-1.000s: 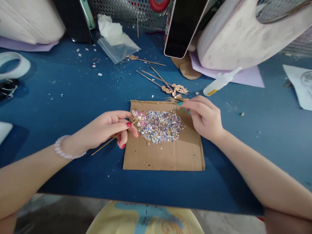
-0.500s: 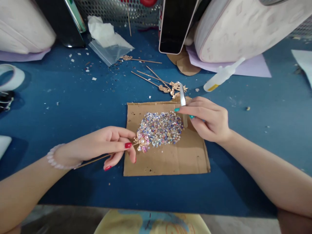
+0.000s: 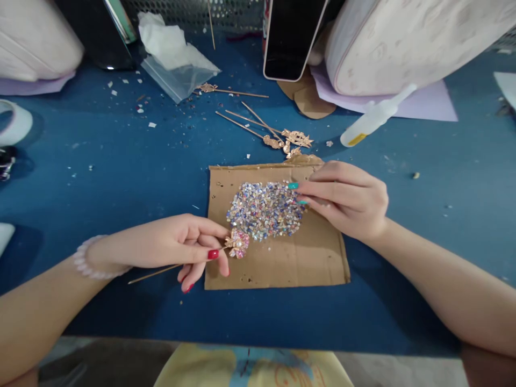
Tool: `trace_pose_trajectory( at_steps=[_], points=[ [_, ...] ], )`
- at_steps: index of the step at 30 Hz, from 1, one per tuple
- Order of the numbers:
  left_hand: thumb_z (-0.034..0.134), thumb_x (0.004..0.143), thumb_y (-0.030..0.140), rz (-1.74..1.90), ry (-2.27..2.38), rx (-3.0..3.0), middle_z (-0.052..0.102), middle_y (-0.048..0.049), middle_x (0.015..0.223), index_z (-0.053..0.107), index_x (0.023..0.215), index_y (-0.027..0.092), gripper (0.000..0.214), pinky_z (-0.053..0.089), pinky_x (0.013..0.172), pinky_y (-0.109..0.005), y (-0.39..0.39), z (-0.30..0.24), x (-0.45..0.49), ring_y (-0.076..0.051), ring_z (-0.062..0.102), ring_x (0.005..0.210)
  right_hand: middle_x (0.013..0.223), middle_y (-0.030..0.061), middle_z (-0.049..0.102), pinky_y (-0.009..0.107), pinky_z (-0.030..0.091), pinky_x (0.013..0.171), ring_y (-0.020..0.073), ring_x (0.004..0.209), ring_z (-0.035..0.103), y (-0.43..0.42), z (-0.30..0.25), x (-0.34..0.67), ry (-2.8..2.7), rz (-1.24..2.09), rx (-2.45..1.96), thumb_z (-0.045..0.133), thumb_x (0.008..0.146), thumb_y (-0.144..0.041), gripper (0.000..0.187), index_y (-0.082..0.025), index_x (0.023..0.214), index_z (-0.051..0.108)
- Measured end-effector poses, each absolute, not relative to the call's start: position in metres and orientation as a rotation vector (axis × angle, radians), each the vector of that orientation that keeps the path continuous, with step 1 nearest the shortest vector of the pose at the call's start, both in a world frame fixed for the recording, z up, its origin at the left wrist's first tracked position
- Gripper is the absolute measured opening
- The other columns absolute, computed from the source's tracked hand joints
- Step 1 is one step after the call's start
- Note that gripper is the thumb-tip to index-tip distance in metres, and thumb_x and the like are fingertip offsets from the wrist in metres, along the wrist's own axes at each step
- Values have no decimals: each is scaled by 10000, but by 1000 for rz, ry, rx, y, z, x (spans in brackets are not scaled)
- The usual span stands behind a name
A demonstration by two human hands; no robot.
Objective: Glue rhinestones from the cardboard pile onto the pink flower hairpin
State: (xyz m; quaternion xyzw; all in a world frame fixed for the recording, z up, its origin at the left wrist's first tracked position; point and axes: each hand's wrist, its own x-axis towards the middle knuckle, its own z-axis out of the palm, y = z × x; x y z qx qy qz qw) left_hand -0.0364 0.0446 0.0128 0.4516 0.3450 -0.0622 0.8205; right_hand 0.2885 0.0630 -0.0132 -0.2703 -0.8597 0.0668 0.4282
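My left hand (image 3: 181, 247) pinches the thin stem of a gold hairpin (image 3: 153, 274) between thumb and fingers. Its flower head (image 3: 237, 243), pink stones around a pearly centre, sits just past my fingertips over the cardboard's left part. My right hand (image 3: 346, 199) is closed, thumb and fingertips together at the right edge of a pile of small glittering rhinestones (image 3: 266, 209). Whatever it holds is hidden; the tweezers seen earlier do not show now. The pile lies on a piece of brown cardboard (image 3: 282, 269).
Several gold hairpins (image 3: 278, 137) lie behind the cardboard. A white glue bottle (image 3: 366, 126) is at the right, near a pale bag (image 3: 395, 48). A phone (image 3: 292, 40) leans at the back. A plastic bag (image 3: 177, 75) and a tape roll (image 3: 16, 123) are to the left.
The flower head has moved down, apart from the pile. My right hand's fingertips have come down to the pile's edge, and the tweezers have dropped out of sight.
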Motion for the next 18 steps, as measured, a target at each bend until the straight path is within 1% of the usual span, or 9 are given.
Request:
trace_pose_trajectory(
  at_steps=[2, 4, 6, 9, 12, 15, 18],
  points=[
    [578, 1022, 235, -152, 749, 952, 760, -88, 1084, 608, 1336, 229, 315, 515, 535, -128, 45, 15, -34, -45, 657, 555, 873, 33, 710, 302, 579, 650, 155, 748, 688, 60, -11, 287, -2114, 134, -711, 704, 920, -188, 154, -286, 1023, 763],
    [608, 1000, 234, -163, 756, 947, 762, -94, 1081, 617, 1327, 218, 328, 520, 539, -133, 45, 17, -32, -54, 666, 564, 928, 40, 723, 306, 574, 626, 161, 761, 696, 58, -9, 285, -2104, 141, -763, 707, 914, -178, 170, -303, 1014, 767],
    [640, 976, 249, -160, 755, 952, 766, -101, 1078, 617, 1337, 217, 363, 529, 541, -147, 46, 18, -30, -66, 671, 569, 973, 40, 746, 324, 591, 645, 180, 794, 718, 56, -7, 284, -2126, 190, -780, 702, 913, -172, 190, -318, 1017, 766],
    [663, 955, 261, -161, 754, 969, 767, -107, 1087, 613, 1366, 229, 416, 540, 542, -168, 46, 18, -29, -81, 671, 578, 946, 36, 767, 344, 620, 696, 201, 824, 742, 54, -5, 282, -2128, 312, -722, 698, 915, -164, 202, -317, 1031, 757],
    [662, 951, 240, -166, 741, 983, 766, -103, 1101, 629, 1361, 239, 411, 532, 543, -154, 46, 17, -30, -78, 671, 591, 913, 34, 772, 346, 631, 709, 204, 811, 747, 52, -3, 279, -2089, 417, -688, 726, 890, -134, 224, -299, 1040, 744],
    [659, 949, 223, -152, 716, 987, 767, -93, 1099, 631, 1356, 245, 408, 518, 536, -138, 46, 17, -30, -71, 669, 591, 888, 19, 779, 356, 640, 743, 206, 816, 756, 49, -3, 276, -2071, 465, -728, 733, 882, -122, 210, -292, 1005, 736],
    [665, 939, 220, -142, 710, 986, 768, -106, 1106, 596, 1393, 239, 459, 513, 523, -147, 45, 15, -31, -80, 675, 587, 871, 2, 779, 361, 642, 766, 200, 818, 757, 47, -3, 276, -2086, 487, -751, 721, 895, -133, 183, -297, 976, 725]
  ],
)
